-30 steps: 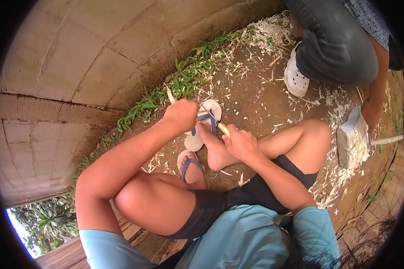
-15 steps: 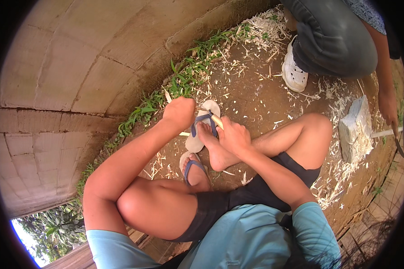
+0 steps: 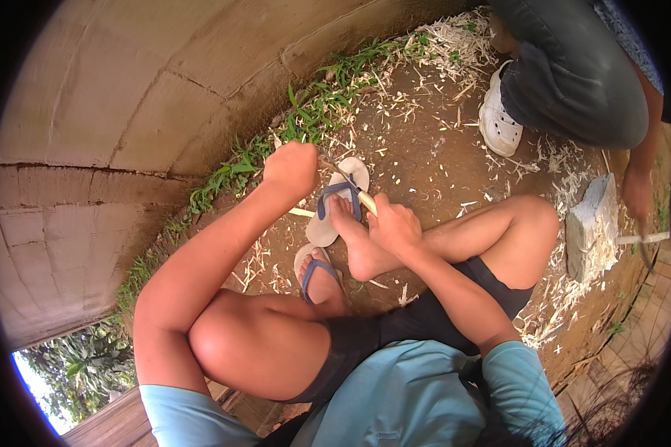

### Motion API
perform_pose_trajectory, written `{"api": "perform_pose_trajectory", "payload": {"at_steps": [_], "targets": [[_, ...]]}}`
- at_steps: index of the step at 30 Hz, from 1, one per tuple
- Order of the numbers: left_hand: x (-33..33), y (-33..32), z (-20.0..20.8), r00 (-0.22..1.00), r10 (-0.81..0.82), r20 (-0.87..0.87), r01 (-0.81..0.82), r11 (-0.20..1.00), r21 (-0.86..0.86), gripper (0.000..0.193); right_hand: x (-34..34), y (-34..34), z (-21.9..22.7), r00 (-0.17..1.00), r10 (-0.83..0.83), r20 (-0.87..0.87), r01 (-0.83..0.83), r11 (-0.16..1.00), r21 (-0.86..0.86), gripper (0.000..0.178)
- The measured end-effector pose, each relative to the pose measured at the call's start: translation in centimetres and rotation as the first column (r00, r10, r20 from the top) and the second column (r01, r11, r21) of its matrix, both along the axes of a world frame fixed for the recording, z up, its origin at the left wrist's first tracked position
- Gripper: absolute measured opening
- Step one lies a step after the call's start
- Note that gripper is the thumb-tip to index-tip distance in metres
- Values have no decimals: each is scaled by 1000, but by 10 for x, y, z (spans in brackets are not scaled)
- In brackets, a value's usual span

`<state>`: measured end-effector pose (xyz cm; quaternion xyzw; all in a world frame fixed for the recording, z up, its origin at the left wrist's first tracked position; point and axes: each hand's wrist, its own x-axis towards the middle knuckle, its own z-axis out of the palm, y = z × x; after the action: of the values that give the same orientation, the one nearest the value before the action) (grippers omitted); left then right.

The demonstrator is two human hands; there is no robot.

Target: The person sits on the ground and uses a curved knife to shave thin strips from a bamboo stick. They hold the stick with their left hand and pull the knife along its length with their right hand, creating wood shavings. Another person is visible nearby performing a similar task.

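Note:
My left hand [image 3: 292, 170] is closed in a fist above the ground beside the grass; its fingers are mostly hidden, so what it grips cannot be made out. My right hand [image 3: 395, 226], over my bare foot, closes on a tool with a pale handle [image 3: 366, 200]. From this handle a thin dark, blade-like part slants up and left to the side of my left fist. Where its tip ends is hidden there. Under the tool lies a grey sandal [image 3: 323, 233] with blue straps, my bare foot [image 3: 350, 231] resting partly on it. My other foot [image 3: 322, 284] wears the matching sandal.
Pale shavings [image 3: 548, 316] cover much of the brown ground. A block wall [image 3: 112, 97] edged with grass [image 3: 298, 123] runs along the left. At right, a person in dark trousers and a white clog [image 3: 497, 119] holds a pale stick [image 3: 645, 239] near a grey block [image 3: 590, 223].
My left fist has shifted slightly up and left, away from my right hand, and more of the thin dark part now shows between them. The view has moved a little.

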<state>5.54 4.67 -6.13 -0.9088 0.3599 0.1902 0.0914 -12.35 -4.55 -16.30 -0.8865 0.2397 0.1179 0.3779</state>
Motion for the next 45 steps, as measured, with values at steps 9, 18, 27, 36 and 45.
{"api": "perform_pose_trajectory", "payload": {"at_steps": [9,18,27,36,45], "targets": [[-5,0,-3,1000,-29,6,29,999,-29,21,4,-1,-12,997,45,66,-39,996,-83,31],[-1,8,-6,1000,0,0,0,999,-45,21,11,-2,23,993,77,92,-70,995,-77,32],[-3,17,-4,1000,0,14,1,1000,-24,23,3,6,7,991,131,19,-129,988,-88,25],[-12,14,-4,998,-62,27,63,997,-49,24,-3,0,-23,989,141,44,-131,974,-186,24],[-35,22,-5,990,-137,27,135,990,50,27,-4,6,-23,988,153,32,-141,960,-242,16]]}}
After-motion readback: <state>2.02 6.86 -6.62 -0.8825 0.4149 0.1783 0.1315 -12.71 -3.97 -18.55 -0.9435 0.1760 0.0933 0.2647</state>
